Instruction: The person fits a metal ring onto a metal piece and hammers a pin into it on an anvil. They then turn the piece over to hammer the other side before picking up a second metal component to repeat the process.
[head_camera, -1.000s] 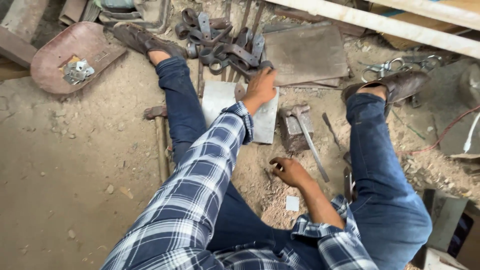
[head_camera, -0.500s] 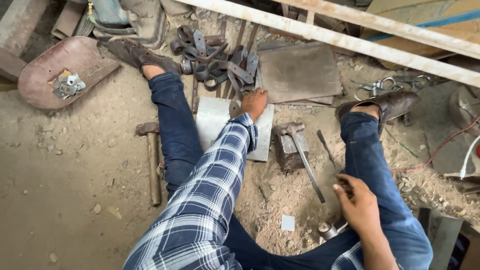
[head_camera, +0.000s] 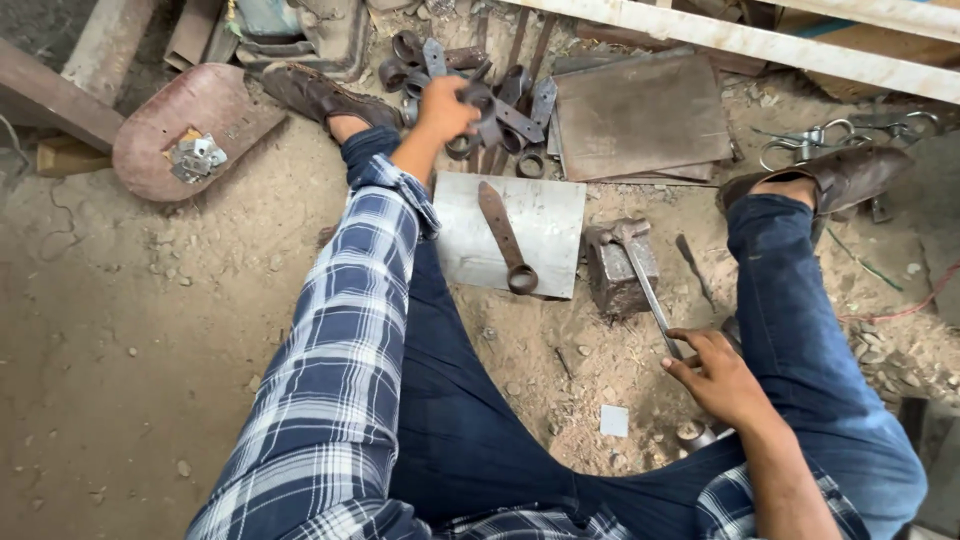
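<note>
So half a second back our left hand (head_camera: 445, 108) was resting at the top edge of the grey steel plate (head_camera: 545, 215), and now we've stretched it forward into the heap of rusty hinge straps (head_camera: 500, 100), fingers curled shut around one piece that's lifted just off the pile. New since then too: a single strap with a ring end (head_camera: 505, 240) lies diagonally on the plate, ring toward us, so it looks like we're feeding pieces from the heap onto the plate one by one. Our right hand (head_camera: 715, 375) has dropped lower and now pinches the end of the hammer handle (head_camera: 650, 295), with the hammer head resting on the small steel block (head_camera: 620, 265) just right of the plate. We're sitting on the dirt floor (head_camera: 120, 350), legs spread, one shoe (head_camera: 315, 92) touching the left side of the heap. Around us there's a rusty sheet (head_camera: 640, 115) behind the block, a shovel blade (head_camera: 185, 130) holding bright little brackets at far left, and some metal clips by the other shoe (head_camera: 850, 170). The tangle of straps is the snag, since they overlap and hook each other.
</note>
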